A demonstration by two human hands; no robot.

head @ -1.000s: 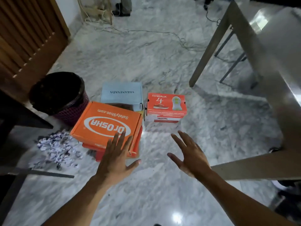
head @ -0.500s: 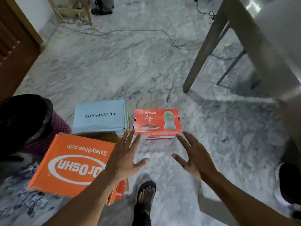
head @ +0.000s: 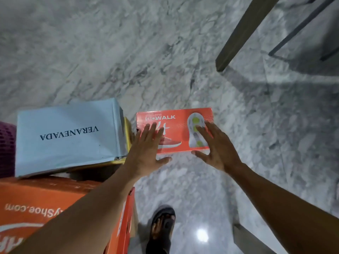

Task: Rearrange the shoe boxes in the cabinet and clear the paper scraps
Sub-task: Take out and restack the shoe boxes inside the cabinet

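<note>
Both hands reach down over the red GOWALK shoe box (head: 174, 130) at the centre of the frame: the left hand (head: 146, 153) is spread flat over the box's left end, the right hand (head: 216, 145) spread over its right end, each grip apart with fingers splayed, neither yet clamped on the cardboard. Whether the palms touch the lid cannot be told. The box lies on the marble floor (head: 128, 52), just beside a pale blue VERANEVADA box (head: 67, 136) at the left, which rests on a yellow-edged box (head: 127, 132); a large orange box (head: 45, 208) fills the lower left corner. The likeliest slip is a lift by the lid alone: if the lid is loose it may come away and leave the base behind. The left hand works close to the blue box and could nudge that tilted stack. A sandalled foot (head: 163, 228) stands below the red box, where a dropped box would land. All the boxes are closed, so their contents are hidden. No cabinet or paper scraps show here.
</note>
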